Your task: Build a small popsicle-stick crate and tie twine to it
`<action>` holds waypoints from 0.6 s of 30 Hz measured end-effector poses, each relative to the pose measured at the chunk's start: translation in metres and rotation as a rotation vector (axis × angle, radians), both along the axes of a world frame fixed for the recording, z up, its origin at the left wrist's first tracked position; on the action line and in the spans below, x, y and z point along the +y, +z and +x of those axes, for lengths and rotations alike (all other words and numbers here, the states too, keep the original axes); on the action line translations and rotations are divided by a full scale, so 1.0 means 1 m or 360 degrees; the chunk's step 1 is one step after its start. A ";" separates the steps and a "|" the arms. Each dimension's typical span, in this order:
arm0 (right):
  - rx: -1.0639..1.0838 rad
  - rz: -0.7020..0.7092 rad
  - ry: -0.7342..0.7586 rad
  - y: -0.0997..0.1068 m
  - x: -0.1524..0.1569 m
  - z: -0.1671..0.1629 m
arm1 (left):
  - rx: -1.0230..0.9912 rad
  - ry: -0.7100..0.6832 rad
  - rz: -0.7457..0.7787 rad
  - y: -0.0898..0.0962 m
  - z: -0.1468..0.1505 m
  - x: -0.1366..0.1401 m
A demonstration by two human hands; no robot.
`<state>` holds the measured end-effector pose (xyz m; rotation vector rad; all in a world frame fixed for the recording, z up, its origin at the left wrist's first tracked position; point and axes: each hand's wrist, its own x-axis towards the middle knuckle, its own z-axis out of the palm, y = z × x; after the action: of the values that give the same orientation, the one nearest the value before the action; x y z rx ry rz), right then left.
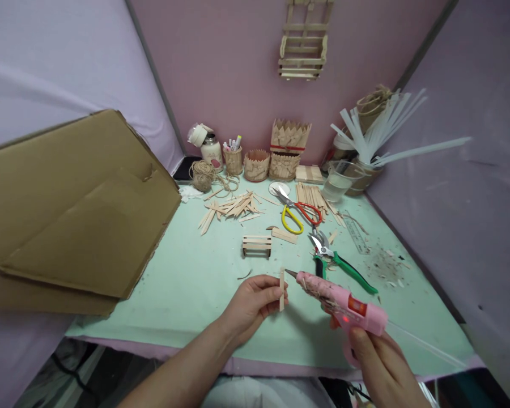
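Pinched between the thumb and fingers of my left hand [255,299] is a short wooden craft stick [282,290], held upright above the table. My right hand [376,354] grips a pink hot glue gun [344,303] with a small red light on its side. The gun's metal nozzle points left, at or very close to the stick's upper end; I cannot tell whether they touch. A clear glue stick trails from the gun's back. Just beyond my left hand stands a small slatted wooden piece [256,245], like a tiny bench or crate.
Green-handled pruning shears [348,269] and scissors [295,212] with red and yellow handles lie right of centre. Behind are loose stick pieces [236,207], twine [203,175] and wooden baskets [256,165]. Cardboard [80,226] leans at left. White glue sticks [374,133] stand at back right.
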<state>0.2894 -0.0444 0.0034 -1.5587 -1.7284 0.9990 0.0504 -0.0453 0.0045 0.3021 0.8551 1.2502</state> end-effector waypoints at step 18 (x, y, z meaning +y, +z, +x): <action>-0.0290 0.0167 0.0224 -0.001 -0.016 0.015 | -0.0245 0.0340 -0.0095 0.003 -0.006 0.006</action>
<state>0.3044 -0.0608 0.0028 -1.5176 -2.0059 0.8393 0.0446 -0.0388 0.0072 0.0659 0.8053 1.4233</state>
